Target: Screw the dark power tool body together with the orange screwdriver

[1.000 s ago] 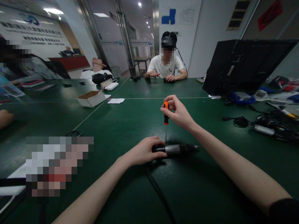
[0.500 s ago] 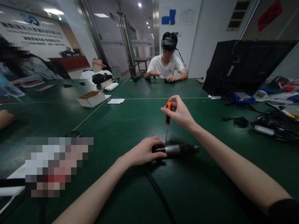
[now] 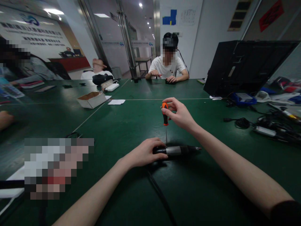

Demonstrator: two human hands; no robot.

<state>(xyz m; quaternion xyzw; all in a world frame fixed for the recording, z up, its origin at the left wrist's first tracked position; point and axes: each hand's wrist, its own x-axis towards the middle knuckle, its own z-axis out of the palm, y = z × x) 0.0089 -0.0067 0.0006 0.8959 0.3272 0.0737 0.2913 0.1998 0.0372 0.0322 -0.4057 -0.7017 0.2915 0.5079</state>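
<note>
A black-and-silver corded power tool [image 3: 173, 150] lies on its side on the green table, its narrow end toward the right. My left hand [image 3: 148, 151] is wrapped round its black left part and holds it down. In my right hand [image 3: 180, 112], thumb and fingers pinch the orange-and-black handle of a screwdriver [image 3: 165, 114]. The screwdriver stands nearly upright, leaning slightly left at the top. Its thin shaft reaches down to the power tool's upper side, near my left fingertips; the tip itself is too small to make out. A black cord [image 3: 162, 196] runs toward me below.
An open cardboard box [image 3: 91, 100] and white paper [image 3: 117, 102] lie farther off. Cables and another tool [image 3: 265, 131] are at right, below a large black panel [image 3: 244, 67]. Across the table sits a person in a white shirt [image 3: 167, 67]; other people are at left.
The screwdriver's handle has swung a little to the left, and my right hand's fingers have shifted on it. My left hand and the power tool stay where they were.
</note>
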